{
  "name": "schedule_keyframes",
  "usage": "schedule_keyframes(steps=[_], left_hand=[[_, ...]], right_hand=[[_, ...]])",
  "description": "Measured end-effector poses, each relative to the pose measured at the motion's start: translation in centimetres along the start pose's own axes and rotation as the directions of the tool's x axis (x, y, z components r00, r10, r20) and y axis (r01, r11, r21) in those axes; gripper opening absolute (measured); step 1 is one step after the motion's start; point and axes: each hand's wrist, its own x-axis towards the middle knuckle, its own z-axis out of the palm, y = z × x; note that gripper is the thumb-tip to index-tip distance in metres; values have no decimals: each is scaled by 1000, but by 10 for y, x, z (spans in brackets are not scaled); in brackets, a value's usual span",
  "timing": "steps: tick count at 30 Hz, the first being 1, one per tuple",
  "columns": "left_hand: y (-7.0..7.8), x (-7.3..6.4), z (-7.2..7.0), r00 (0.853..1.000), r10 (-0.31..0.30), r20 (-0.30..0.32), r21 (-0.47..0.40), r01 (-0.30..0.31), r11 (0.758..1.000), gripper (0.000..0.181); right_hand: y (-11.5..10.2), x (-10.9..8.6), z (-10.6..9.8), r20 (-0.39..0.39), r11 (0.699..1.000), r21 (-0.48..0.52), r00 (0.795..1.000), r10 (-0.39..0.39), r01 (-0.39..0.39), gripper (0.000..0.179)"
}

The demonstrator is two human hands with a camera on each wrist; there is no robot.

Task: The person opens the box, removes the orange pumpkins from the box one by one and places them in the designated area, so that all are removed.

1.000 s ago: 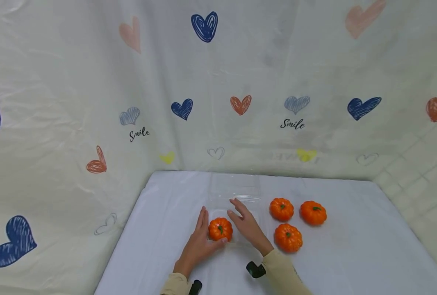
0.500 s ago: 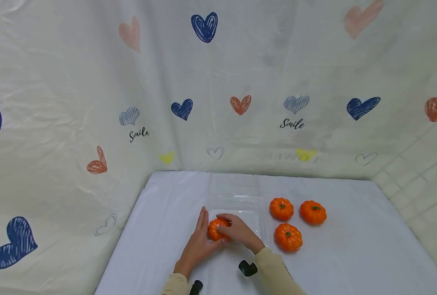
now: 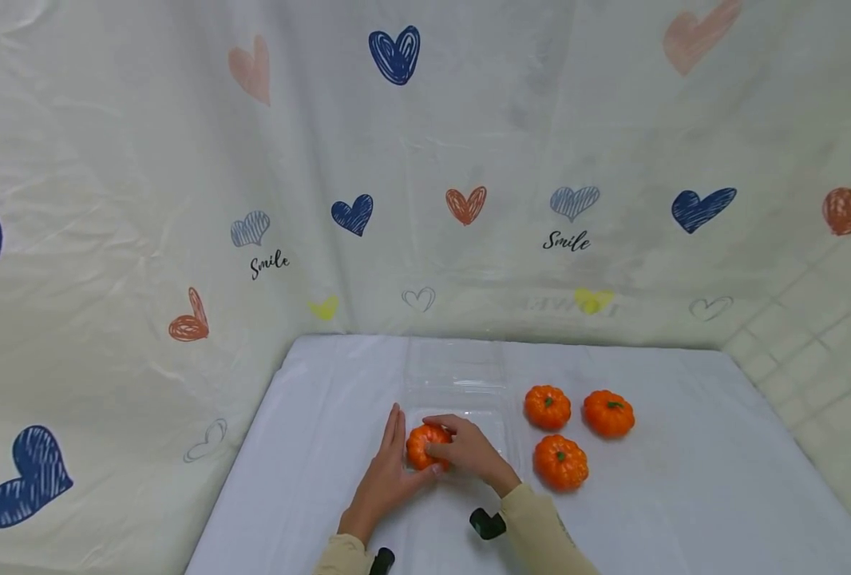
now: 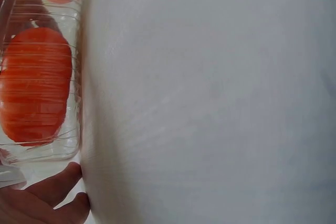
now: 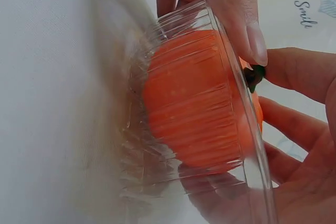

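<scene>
A small orange pumpkin (image 3: 422, 445) with a green stem sits in the front left of a clear plastic clamshell box (image 3: 496, 427). My right hand (image 3: 474, 454) grips this pumpkin from above, its thumb by the stem (image 5: 254, 77) in the right wrist view. Along the box's left side lie the straight fingers of my left hand (image 3: 385, 479), its thumb across the front wall. Through the ribbed plastic, the left wrist view shows the pumpkin (image 4: 37, 85) and fingertips (image 4: 63, 182) beside the box's corner.
The clear lid (image 3: 454, 363) is folded back behind the box. To the right, three more pumpkins stand on the white cloth: a back one (image 3: 548, 407), a far right one (image 3: 608, 414) and a front one (image 3: 560, 463). A heart-patterned curtain (image 3: 497, 263) hangs behind.
My right hand has come down and left from over the box onto the pumpkin and now grips it. The left hand has stayed at the box's side.
</scene>
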Motion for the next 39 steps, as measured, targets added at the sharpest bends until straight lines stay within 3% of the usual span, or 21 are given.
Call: schedule_keyframes(steps=[11, 21, 39], left_hand=[[0, 1, 1, 999, -34, 9, 18, 33, 999, 124], [0, 0, 2, 998, -53, 23, 11, 53, 999, 122], [1, -4, 1, 1000, -29, 11, 2, 29, 1000, 121]], right_hand=[[-6, -5, -15, -172, 1000, 14, 985, -9, 11, 47], [-4, -25, -42, -275, 999, 32, 961, 26, -18, 45], [3, -56, -88, -338, 996, 66, 938, 74, -55, 51]])
